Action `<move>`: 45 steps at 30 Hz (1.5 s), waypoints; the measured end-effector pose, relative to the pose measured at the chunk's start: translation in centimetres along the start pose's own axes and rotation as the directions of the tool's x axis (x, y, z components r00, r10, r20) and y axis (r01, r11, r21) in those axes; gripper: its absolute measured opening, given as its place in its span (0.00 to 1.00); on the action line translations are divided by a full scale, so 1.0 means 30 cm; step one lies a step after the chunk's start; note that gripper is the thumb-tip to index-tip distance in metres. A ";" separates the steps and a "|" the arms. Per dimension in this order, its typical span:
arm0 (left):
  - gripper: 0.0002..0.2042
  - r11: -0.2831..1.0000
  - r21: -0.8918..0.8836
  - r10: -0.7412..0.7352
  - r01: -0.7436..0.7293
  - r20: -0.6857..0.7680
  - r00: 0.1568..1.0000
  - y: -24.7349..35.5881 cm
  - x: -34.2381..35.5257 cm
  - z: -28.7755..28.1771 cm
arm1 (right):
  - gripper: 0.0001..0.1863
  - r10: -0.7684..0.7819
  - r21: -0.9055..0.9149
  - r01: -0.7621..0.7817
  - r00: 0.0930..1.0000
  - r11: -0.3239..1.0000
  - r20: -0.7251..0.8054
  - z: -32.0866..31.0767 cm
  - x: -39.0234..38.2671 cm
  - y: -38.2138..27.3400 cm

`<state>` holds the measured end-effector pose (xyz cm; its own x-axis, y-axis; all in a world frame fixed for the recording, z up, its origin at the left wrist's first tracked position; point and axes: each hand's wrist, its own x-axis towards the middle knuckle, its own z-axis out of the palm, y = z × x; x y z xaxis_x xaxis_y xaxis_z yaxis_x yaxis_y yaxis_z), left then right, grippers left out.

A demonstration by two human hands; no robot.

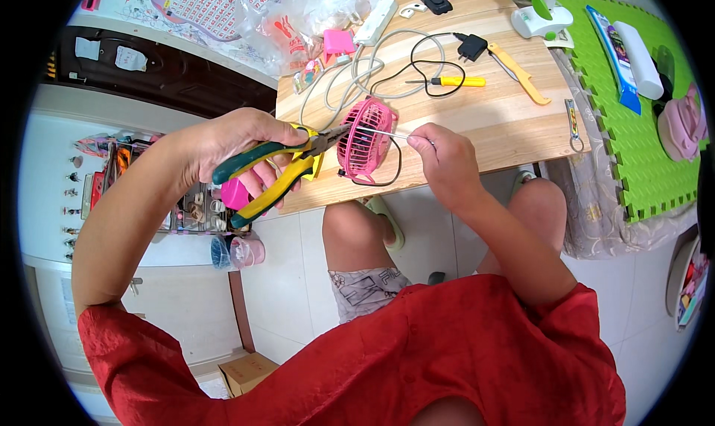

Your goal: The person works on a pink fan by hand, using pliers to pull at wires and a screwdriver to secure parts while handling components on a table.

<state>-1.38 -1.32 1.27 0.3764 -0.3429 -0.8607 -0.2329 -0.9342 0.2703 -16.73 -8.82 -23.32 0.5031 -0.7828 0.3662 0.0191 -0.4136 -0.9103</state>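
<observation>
My left hand (249, 139) is wrapped around a pair of pliers (277, 174) with green and yellow handles, spread apart. The jaws of the pliers reach the left side of a small pink fan (365, 139) near the table's front edge. From the other side, my right hand (449, 161) pinches a thin silvery metal rod (387, 133). Its far end meets the fan's grille; whether it goes through the slots is too small to tell. A black cable (397, 165) loops beside the fan. Something yellow (309, 165) shows partly behind the pliers.
On the wooden table (477, 139) lie a yellow-handled screwdriver (462, 82), a yellow folding-type cutter (525, 80), a black plug adapter (472, 48), nail clippers (573, 121) and a white power strip (377, 21) with a grey cord. Plastic bags (298, 27) sit at the back left. A green mat (633, 143) is at right.
</observation>
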 end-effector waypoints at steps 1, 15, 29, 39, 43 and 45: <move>0.18 1.000 0.000 -0.001 0.001 -0.001 1.000 -0.001 0.000 -0.001 | 0.03 0.010 0.002 -0.010 0.999 1.000 0.038 -0.003 0.002 -0.003; 0.20 0.998 0.059 -0.005 0.004 0.015 1.000 0.005 0.010 -0.013 | 0.04 -0.262 -0.124 0.249 0.960 0.961 -0.104 0.003 -0.006 0.001; 0.21 0.988 0.154 0.021 -0.011 -0.065 0.998 0.000 0.006 -0.011 | 0.07 -0.316 -0.194 0.317 0.948 0.929 0.037 -0.003 0.002 -0.012; 0.20 0.982 0.179 0.053 -0.054 0.009 0.999 -0.021 0.029 -0.019 | 0.07 -0.324 -0.205 0.338 0.941 0.919 0.096 -0.005 0.027 0.011; 0.20 0.982 0.180 0.056 -0.055 0.000 0.998 -0.017 0.024 -0.009 | 0.09 -0.224 -0.092 0.234 0.969 0.968 0.107 -0.007 0.033 0.012; 0.19 0.980 0.191 0.049 -0.048 0.000 0.999 -0.015 0.025 -0.008 | 0.10 -0.120 -0.010 0.123 0.981 0.992 0.149 -0.016 0.038 0.005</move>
<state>-0.79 -1.17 0.61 0.3647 -0.3884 -0.8463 -0.4176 -0.8805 0.2242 -16.56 -9.99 -22.96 0.6206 -0.6493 0.4397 0.0717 -0.5114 -0.8563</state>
